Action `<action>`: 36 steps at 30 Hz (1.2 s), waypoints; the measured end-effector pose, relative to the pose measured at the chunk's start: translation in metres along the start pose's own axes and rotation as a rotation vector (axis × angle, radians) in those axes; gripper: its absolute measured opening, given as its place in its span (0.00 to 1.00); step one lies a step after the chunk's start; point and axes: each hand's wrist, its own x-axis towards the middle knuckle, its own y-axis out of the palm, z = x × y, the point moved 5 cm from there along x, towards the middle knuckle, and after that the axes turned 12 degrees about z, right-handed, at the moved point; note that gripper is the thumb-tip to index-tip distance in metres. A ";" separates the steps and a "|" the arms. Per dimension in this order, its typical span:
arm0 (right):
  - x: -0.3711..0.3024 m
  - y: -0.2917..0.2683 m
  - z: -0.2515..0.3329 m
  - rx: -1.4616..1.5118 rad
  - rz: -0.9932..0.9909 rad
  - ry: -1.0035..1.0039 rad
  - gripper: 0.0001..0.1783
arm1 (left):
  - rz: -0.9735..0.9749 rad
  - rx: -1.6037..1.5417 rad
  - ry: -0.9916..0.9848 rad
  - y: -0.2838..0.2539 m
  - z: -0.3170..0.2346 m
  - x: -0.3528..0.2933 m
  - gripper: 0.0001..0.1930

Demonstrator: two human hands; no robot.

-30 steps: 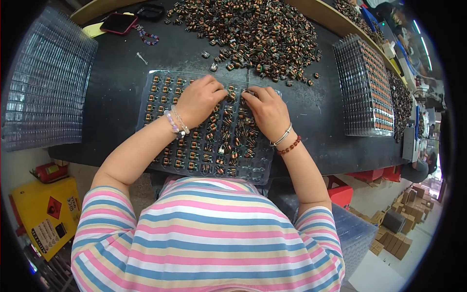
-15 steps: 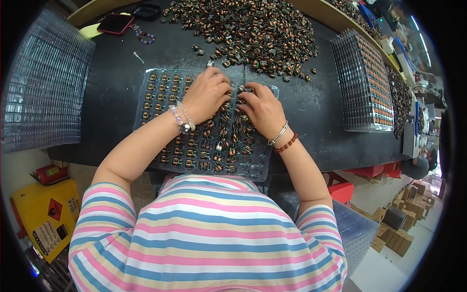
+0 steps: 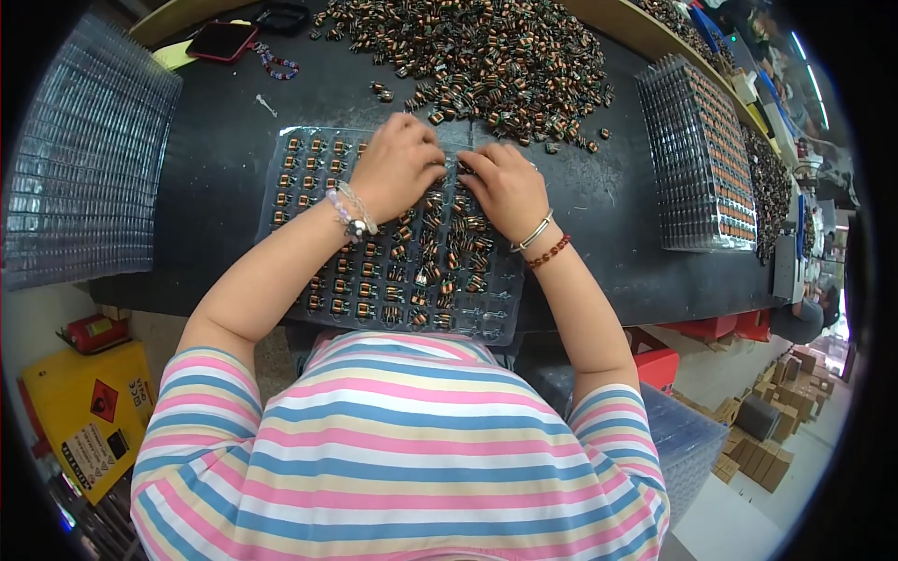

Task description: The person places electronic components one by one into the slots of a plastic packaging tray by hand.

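Observation:
A clear plastic tray (image 3: pixel 512 313) lies on the dark table in front of me. Small wire-wound coils (image 3: pixel 364 290) sit in neat rows on its left, while more lie jumbled over its right half. Over the tray's upper middle, my left hand (image 3: pixel 400 168) is closed with bent fingers; the hand hides whatever its fingertips hold. Just to the right, my right hand (image 3: pixel 510 192) pinches at a coil (image 3: pixel 465 168) near the tray's far edge. Thumb and index finger are drawn together there, and the coil is only partly visible.
A large heap of coils (image 3: pixel 486 65) covers the far table. Stacked clear trays (image 3: pixel 89 159) stand at left, filled ones (image 3: pixel 697 159) at right. A phone (image 3: pixel 222 42) with a beaded strap lies far left. A yellow cabinet (image 3: pixel 84 411) is on the floor at left.
Both hands have shifted slightly toward the tray's far edge. The right thumb has come up nearer the index finger, uncovering more jumbled coils below.

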 end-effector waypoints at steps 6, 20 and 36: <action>-0.006 -0.016 -0.014 0.105 -0.250 -0.023 0.09 | -0.020 0.001 0.012 0.007 -0.012 -0.015 0.10; -0.003 -0.022 -0.018 0.090 -0.189 0.014 0.09 | -0.138 -0.259 0.020 0.000 0.008 -0.009 0.09; 0.007 0.010 -0.019 0.109 -0.073 0.080 0.05 | -0.058 -0.037 -0.220 -0.020 0.081 0.040 0.06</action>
